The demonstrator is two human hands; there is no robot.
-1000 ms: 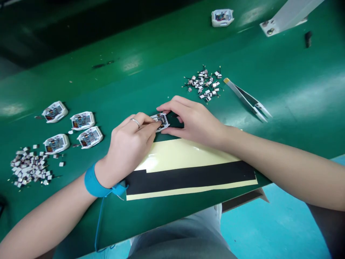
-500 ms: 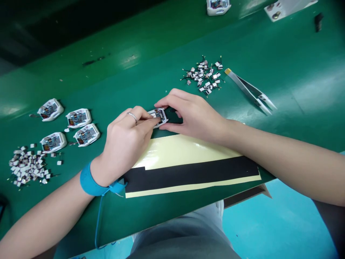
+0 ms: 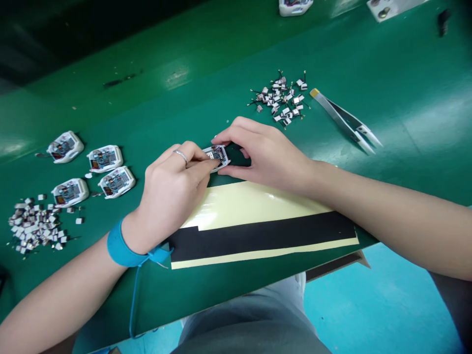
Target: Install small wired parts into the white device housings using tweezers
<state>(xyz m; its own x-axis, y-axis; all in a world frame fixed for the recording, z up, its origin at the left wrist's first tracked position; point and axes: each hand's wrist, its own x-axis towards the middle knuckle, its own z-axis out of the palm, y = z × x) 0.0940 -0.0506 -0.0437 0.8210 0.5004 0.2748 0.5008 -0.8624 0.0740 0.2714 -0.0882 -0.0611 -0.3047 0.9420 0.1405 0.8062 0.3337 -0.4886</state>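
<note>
The small white-cased circuit module [image 3: 217, 154] sat between the two hands, board face up, its long axis lying roughly across the view and pointing toward each hand. The right hand [image 3: 263, 152] held it in a narrow pinch — thumb at the near edge, fingers at the far edge — while the left hand [image 3: 171, 194], wearing a ring [image 3: 180, 156], pressed its fingertips [image 3: 208, 165] onto the exposed board. Just nearer the viewer than the module lay a cream liner [image 3: 250, 204] carrying a black strip [image 3: 258, 237]; a blue wrist strap [image 3: 121, 250] circled the left wrist. Farther left of the module were four more white-cased modules [image 3: 105, 158] and a heap of small chips [image 3: 35, 226]; to its right, a pile of tiny wired parts [image 3: 280, 101] and steel tweezers [image 3: 344, 118], all on a green bench [image 3: 221, 73]. A slipped pinch could drop the module onto the strip, where it might stick — and hard fingertip pressure could damage the board.
</note>
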